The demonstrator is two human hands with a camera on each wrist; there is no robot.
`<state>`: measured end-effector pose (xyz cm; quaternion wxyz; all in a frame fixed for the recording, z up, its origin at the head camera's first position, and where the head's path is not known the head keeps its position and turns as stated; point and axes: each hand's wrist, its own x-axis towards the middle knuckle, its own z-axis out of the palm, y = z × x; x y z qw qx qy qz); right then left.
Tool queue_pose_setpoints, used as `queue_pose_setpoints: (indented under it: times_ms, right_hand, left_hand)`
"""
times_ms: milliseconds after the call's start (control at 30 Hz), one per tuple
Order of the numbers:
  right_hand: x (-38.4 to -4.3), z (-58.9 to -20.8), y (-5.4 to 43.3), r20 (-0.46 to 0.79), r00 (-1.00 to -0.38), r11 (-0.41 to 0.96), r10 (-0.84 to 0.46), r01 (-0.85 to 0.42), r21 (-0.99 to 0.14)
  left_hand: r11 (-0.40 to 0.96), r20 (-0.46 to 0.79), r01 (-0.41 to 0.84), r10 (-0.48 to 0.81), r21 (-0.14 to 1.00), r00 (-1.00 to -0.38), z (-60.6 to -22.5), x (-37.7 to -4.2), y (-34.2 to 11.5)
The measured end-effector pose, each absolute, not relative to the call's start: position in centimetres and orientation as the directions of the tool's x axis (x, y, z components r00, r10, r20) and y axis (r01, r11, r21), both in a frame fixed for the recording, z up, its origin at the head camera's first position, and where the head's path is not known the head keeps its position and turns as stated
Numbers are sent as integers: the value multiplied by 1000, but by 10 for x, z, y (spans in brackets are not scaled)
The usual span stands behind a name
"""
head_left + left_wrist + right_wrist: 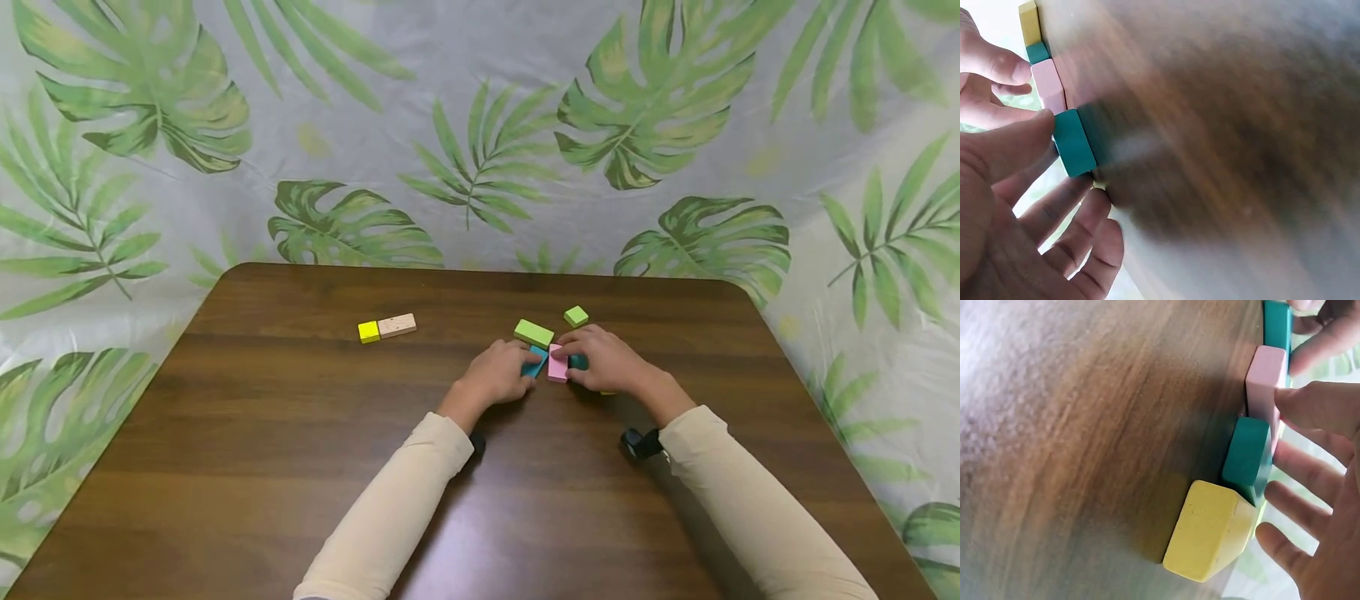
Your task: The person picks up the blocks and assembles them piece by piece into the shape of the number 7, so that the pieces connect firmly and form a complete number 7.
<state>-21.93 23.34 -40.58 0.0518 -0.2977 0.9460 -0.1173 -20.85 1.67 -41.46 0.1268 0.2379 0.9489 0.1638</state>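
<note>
Yellow cube [368, 332] and wood block [397, 326] lie end to end at left on the table [300, 458], well apart from the hands; little risk there, I'd judge. Blue block [1075, 144], angled, just beside pink block [558, 367]: pushing it too hard could skew pink or shove long green block [534, 334], close beyond both. Small green block [576, 316] sits farther back; right knuckles could brush it. Teal block [1247, 453], right of pink, and amber block [1200, 531], beside teal, could get nudged by the right hand's trailing fingers.

Left hand [498, 371]: thumb and finger pinch blue, slight gap; other fingers loosely bent. Right hand [606, 358]: thumb and forefinger pinch pink, partly spread; remaining fingers extend behind teal and amber, contact can't be told. Blue–pink contact unclear too.
</note>
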Motion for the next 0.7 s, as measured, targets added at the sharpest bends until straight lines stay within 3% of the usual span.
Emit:
queue_pose_setpoints:
  times_ms: [367,700]
  right_hand:
    - [-218,-409,235,-13,-820,794,-572,-551,-256]
    - [-221,-415,233,98,-786,755,-611,-615,-226]
  left_hand:
    - [792,-120,420,517,443,-848,-420,-211,17]
    - [765,-117,489,579,419,-807,-418,-212,11]
